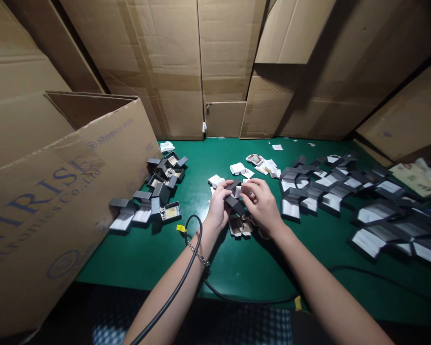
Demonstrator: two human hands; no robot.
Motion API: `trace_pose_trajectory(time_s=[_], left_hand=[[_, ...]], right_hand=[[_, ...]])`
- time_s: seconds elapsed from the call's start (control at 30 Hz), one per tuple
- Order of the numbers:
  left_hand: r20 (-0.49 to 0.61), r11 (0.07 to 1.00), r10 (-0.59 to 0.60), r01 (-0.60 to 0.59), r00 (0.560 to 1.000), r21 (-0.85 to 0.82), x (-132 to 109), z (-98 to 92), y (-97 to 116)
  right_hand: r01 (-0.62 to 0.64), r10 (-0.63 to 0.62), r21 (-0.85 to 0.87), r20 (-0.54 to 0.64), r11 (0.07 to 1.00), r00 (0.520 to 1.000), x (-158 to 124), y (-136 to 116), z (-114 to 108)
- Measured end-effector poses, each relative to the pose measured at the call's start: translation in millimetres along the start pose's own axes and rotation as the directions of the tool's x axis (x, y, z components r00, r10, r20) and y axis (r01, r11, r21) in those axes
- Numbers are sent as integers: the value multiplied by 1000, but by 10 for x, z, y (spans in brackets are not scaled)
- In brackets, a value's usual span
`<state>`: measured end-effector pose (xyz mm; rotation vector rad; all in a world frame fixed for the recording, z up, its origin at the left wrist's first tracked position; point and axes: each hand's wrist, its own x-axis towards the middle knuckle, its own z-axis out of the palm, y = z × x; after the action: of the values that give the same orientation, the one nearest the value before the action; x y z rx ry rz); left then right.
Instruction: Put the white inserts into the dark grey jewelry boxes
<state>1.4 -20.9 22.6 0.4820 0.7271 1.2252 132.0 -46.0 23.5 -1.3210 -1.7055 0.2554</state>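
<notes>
My left hand (pixel 219 206) is closed around a small black hinged box (pixel 234 203), held above the green table with its lid raised. Something white shows inside the box. At the box's right side is my right hand (pixel 261 203), its fingers curled towards the thumb; what they pinch, if anything, is hidden. Below my hands lie opened brown-and-white cardboard inserts (pixel 240 226). Just beyond them are folded white paper pieces (pixel 238 168). A chain bracelet and a black cord (pixel 197 249) are at my left wrist.
Several opened black boxes (pixel 170 211) stand on the left beside a large cardboard carton (pixel 68 191). Many more black boxes with white linings (pixel 332 201) cover the right side of the green table (pixel 201 268). Cardboard walls (pixel 158 62) close off the back.
</notes>
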Motion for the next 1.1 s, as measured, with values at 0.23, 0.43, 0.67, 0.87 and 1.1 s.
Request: trace_pose_trajectory(time_s=[0.23, 0.43, 0.67, 0.87, 1.1], left_hand=[[-14, 983, -107, 104, 994, -153, 16, -15, 17], [-55, 964, -91, 74, 994, -257, 18, -1, 52], [-104, 905, -168, 111, 980, -411, -15, 42, 144], [-125, 870, -164, 84, 979, -487, -57, 82, 198], [0, 900, -193, 177, 981, -398, -62, 18, 196]], right_hand=[[-230, 228, -56, -34, 972, 973, 5, 70, 27], [-293, 301, -126, 51, 948, 952, 38, 75, -4], [-278, 500, -562, 289, 779, 817, 61, 104, -97], [-235, 508, -618, 311, 750, 804, 54, 117, -89], [-301, 484, -462, 354, 835, 800, 41, 102, -68]])
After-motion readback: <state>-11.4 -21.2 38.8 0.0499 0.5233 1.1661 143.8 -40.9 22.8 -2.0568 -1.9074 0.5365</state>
